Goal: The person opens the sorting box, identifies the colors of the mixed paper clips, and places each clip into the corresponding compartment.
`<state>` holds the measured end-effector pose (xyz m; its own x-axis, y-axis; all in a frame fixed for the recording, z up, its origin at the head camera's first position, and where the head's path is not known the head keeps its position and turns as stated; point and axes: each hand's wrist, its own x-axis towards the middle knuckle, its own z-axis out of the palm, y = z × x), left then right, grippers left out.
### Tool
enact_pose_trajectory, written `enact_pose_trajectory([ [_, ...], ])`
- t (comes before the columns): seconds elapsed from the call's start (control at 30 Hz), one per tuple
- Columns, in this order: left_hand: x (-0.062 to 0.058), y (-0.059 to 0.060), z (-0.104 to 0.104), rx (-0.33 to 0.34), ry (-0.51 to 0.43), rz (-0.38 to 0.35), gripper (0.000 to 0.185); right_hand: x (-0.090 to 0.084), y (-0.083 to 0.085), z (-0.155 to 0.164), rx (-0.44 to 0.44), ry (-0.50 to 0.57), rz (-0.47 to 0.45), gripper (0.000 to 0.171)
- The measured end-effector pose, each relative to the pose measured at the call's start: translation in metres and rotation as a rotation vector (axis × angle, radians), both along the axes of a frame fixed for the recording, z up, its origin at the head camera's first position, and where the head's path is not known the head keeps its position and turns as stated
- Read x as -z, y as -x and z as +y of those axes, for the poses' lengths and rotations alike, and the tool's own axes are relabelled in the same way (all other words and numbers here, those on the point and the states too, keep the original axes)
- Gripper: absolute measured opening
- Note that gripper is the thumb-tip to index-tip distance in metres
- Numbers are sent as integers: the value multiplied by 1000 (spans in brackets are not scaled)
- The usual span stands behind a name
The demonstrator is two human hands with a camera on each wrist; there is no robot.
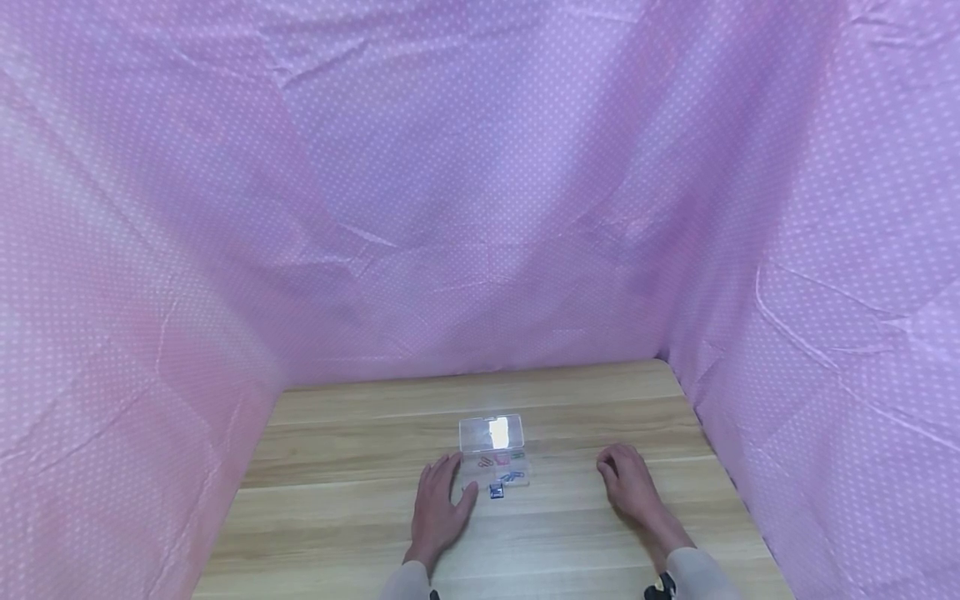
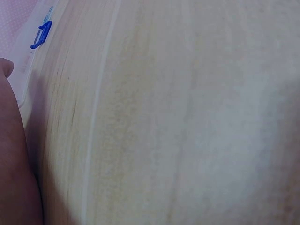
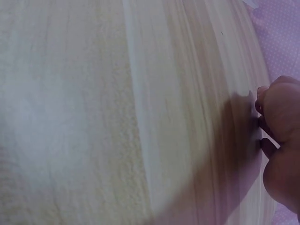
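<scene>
A clear plastic box (image 1: 480,479) lies on the wooden table with its lid (image 1: 476,435) swung back. In it are blue clips (image 1: 512,477), reddish and yellowish clips (image 1: 486,462), a pink piece (image 1: 502,459) and a green one. A blue latch (image 2: 42,35) sits on the box's near side. My left hand (image 1: 441,510) rests at the box's left side, fingers extended, thumb near the front left corner. To the right of the box, my right hand (image 1: 632,485) rests on the table, its fingers loosely curled and holding nothing.
Pink cloth with white dots (image 1: 480,275) hangs behind the table (image 1: 337,500) and along both sides. A dark band (image 1: 660,588) shows at the right wrist, below the light sleeve (image 1: 697,575).
</scene>
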<state>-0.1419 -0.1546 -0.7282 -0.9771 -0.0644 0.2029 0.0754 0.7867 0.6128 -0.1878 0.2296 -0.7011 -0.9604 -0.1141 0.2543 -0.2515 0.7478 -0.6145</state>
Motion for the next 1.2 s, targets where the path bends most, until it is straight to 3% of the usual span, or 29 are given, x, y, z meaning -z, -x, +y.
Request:
enact_pose_trajectory([
  [0.13, 0, -1, 0, 2, -3, 0, 65, -1, 0, 1, 18, 15, -28, 9],
  [0.33, -1, -1, 0, 0, -9, -8, 65, -4, -3, 2, 19, 73, 3, 7],
  [0.6, -2, -3, 0, -2, -16, -9, 65, -7, -2, -3, 20, 117, -63, 9],
  [0.83, -2, -3, 0, 3, -6, 3, 65, -15, -1, -18, -7, 137, -5, 10],
  [1.2, -5, -2, 1, 2, -16, -23, 65, -32, -2, -46, -57, 182, -23, 13],
])
